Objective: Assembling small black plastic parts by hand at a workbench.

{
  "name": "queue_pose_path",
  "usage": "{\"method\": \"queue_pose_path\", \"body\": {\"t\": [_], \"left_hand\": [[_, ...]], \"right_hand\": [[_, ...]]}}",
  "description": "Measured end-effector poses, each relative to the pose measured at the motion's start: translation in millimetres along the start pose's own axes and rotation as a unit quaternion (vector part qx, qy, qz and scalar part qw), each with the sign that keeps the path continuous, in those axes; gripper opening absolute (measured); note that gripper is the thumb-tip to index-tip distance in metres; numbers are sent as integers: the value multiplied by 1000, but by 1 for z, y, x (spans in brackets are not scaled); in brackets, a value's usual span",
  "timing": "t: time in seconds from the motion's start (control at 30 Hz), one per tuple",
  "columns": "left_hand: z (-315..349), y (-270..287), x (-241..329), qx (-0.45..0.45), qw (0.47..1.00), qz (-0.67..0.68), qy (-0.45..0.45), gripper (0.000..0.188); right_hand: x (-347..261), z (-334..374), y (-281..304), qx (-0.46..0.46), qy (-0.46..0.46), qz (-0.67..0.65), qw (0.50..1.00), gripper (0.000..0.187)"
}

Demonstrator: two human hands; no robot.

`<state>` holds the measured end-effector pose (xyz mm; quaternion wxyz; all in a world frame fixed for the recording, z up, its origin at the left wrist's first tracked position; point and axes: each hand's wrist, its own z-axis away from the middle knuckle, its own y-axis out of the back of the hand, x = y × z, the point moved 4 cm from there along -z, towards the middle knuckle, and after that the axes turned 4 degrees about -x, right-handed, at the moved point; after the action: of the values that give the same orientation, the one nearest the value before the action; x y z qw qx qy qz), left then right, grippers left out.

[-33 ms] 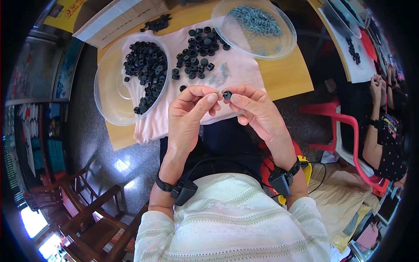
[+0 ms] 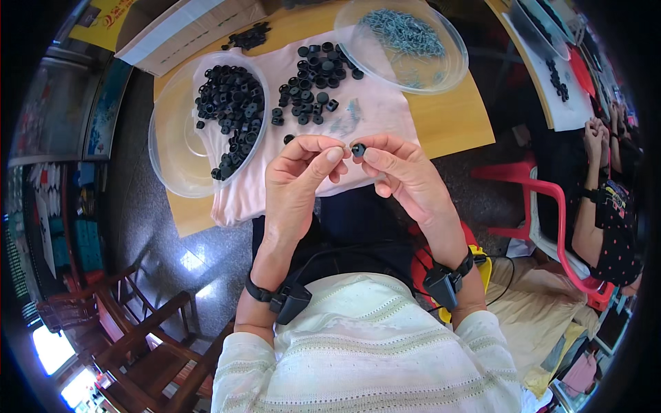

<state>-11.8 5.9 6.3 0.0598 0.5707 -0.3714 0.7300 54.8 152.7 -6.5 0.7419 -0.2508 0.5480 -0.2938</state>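
Both of my hands meet above the near edge of a pale pink cloth [image 2: 241, 199]. Thumb and fingertips of my right hand [image 2: 407, 173] pinch a small round black plastic cap [image 2: 358, 149]. My left hand [image 2: 295, 180] has its thumb and forefinger pressed together right beside the cap; whatever lies between those fingertips is too small to make out. Ahead on the cloth lie loose black caps [image 2: 321, 98] and a thin scatter of small bluish-grey metal pieces [image 2: 350, 115].
At left, a clear round tub [image 2: 167, 175] holds many black caps. A second clear tub [image 2: 451, 72], far right, holds thin metal pieces. A cardboard box [image 2: 186, 41] stands at the back left. Rightward are a red plastic chair [image 2: 561, 213] and another person's arm [image 2: 587, 227].
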Motion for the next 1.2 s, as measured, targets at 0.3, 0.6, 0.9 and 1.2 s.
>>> {"method": "queue_pose_path", "body": {"t": [0.3,0.6,0.9,1.2], "left_hand": [[6,1,4,15,999,-37,-7,11],[12,4,7,9,994,-106,-33,14],[7,-1,18,-25,968,-235,-78,9],[21,6,-15,39,997,42,41,12]], "right_hand": [[4,0,0,-12,-2,-18,1000,26],[8,-1,-2,2,-28,-35,999,22],[8,1,-5,1,-14,34,999,19],[14,15,-20,70,118,133,981,20]]}}
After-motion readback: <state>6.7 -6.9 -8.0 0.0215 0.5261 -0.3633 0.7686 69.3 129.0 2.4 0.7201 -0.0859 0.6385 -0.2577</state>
